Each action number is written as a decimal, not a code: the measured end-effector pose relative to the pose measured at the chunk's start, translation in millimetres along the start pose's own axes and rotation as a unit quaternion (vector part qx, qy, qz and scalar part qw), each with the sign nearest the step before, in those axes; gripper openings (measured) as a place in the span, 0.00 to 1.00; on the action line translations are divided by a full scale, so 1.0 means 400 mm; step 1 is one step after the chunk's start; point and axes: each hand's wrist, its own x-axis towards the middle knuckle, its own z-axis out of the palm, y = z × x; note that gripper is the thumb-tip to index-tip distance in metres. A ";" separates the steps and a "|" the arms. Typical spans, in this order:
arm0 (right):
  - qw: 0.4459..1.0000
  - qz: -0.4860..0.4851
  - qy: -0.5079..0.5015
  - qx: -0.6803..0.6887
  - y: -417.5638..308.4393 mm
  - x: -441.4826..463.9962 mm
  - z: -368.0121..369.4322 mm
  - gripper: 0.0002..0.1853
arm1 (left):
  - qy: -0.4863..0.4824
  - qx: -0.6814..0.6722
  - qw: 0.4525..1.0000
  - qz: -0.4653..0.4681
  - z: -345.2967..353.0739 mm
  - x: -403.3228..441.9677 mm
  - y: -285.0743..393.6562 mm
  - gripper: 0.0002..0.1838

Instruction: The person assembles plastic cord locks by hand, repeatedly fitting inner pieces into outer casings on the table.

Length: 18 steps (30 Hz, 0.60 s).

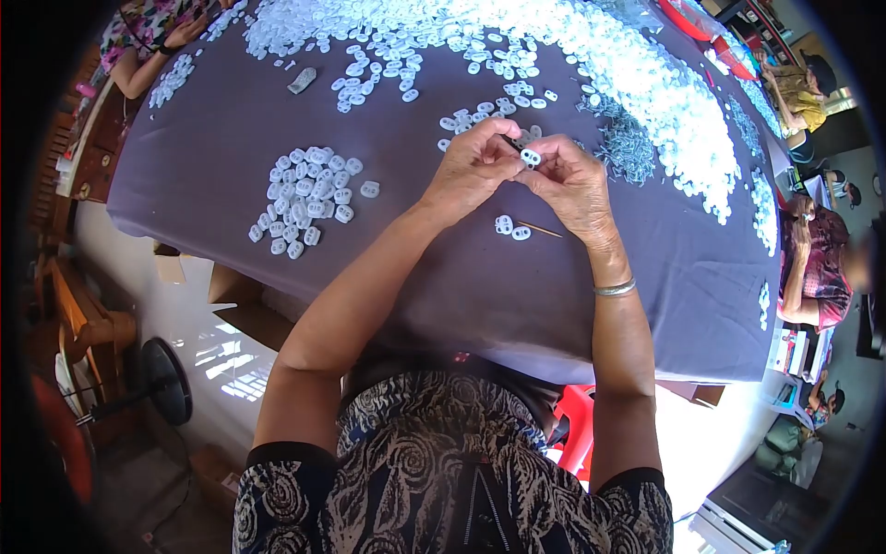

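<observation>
Cloth-covered desk (415, 295) carries the stock. At left, a pile of white pieces (309, 194) lies loose. At centre, left hand (475, 171) and right hand (572, 180) each show a closed fingertip grip on 1 white piece (530, 157), raised above the desk. Step appears to be manual fitting; next move calls for steady alignment. Further right: metal pins (629, 152), heaped.

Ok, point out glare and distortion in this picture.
Head view: the far pile glares blue-white, its pieces merging at the brightest spots; head view: sunlit patches wash out parts of the floor; head view: the lens bows the cloth's near edge and leaves black corners; head view: the piece at the fingers is too small to judge fine detail.
</observation>
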 end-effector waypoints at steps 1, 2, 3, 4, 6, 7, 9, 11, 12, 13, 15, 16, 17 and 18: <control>1.000 0.001 0.003 -0.005 -0.001 -0.001 0.002 0.12 | -0.002 -0.001 1.000 -0.003 -0.001 -0.002 0.003 0.16; 1.000 0.001 0.007 -0.011 -0.002 -0.002 0.003 0.12 | -0.003 -0.002 1.000 -0.005 -0.002 -0.003 0.006 0.15; 1.000 0.001 0.010 -0.016 -0.005 -0.002 0.005 0.12 | -0.005 -0.002 1.000 -0.008 -0.004 -0.003 0.012 0.15; 0.999 -0.008 0.012 -0.030 -0.011 -0.004 0.007 0.12 | -0.008 -0.008 1.000 -0.021 -0.007 -0.004 0.018 0.15; 0.998 -0.028 0.018 -0.057 -0.030 -0.005 0.008 0.12 | -0.014 -0.019 0.999 -0.045 -0.010 -0.003 0.031 0.15; 0.996 -0.044 0.021 -0.071 -0.035 -0.004 0.008 0.13 | -0.008 -0.026 0.998 -0.052 -0.009 -0.001 0.036 0.15; 0.992 -0.076 0.028 -0.098 -0.041 -0.003 0.009 0.13 | 0.005 -0.039 0.997 -0.065 -0.010 0.001 0.043 0.16; 0.991 -0.082 0.029 -0.105 -0.042 -0.001 0.011 0.13 | -0.008 0.002 0.999 -0.039 -0.011 0.003 0.034 0.16; 0.990 -0.086 0.030 -0.109 -0.042 -0.001 0.012 0.13 | -0.015 0.022 0.999 -0.027 -0.011 0.004 0.028 0.16; 0.990 -0.085 0.028 -0.111 -0.042 -0.002 0.012 0.13 | -0.013 0.023 0.999 -0.018 -0.011 0.004 0.020 0.15; 0.989 -0.086 0.024 -0.115 -0.042 -0.002 0.013 0.13 | -0.010 0.023 1.000 0.002 -0.010 0.005 0.008 0.15; 0.989 -0.085 0.020 -0.123 -0.044 -0.002 0.013 0.14 | -0.010 0.015 1.000 -0.002 -0.009 0.005 0.006 0.15; 0.988 -0.084 0.017 -0.130 -0.045 -0.003 0.014 0.15 | -0.010 0.007 1.000 -0.005 -0.009 0.003 0.005 0.14; 0.987 -0.083 0.013 -0.137 -0.049 -0.004 0.015 0.15 | -0.010 -0.001 1.000 -0.009 -0.009 0.003 0.005 0.14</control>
